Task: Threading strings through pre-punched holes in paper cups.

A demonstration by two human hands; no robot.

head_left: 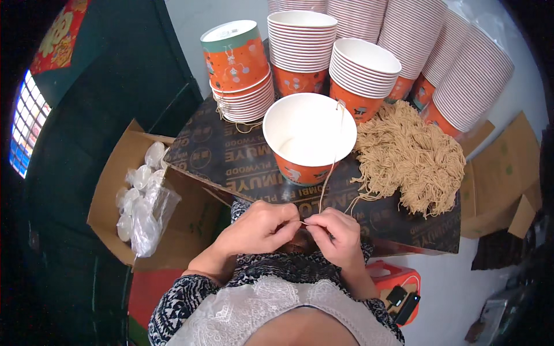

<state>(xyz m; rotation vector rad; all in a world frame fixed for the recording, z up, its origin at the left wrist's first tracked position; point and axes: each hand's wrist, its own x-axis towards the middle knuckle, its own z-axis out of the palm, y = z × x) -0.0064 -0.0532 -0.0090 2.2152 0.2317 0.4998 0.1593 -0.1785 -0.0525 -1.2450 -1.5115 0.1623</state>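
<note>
Close to my body at the table's near edge, my left hand (pixel 270 224) and my right hand (pixel 334 230) meet, each pinching a thin tan string (pixel 325 187). From my fingers the string runs up over the rim of an orange paper bucket (pixel 303 171) and along its white inside wall. The bucket stands upright just beyond my hands, its mouth facing me, and a small loop of string shows at its far right rim. To the right of it lies a large heap of cut tan strings (pixel 412 158), with loose ends trailing toward my right hand.
Behind the bucket stand several tall stacks of nested paper buckets (pixel 303 43); another stack (pixel 236 60) is upside down with strings hanging. Everything rests on a dark printed plywood table (pixel 242 167). A carton (pixel 109 213) with clear plastic lids (pixel 144 196) is at left, a red stool (pixel 378 270) below right.
</note>
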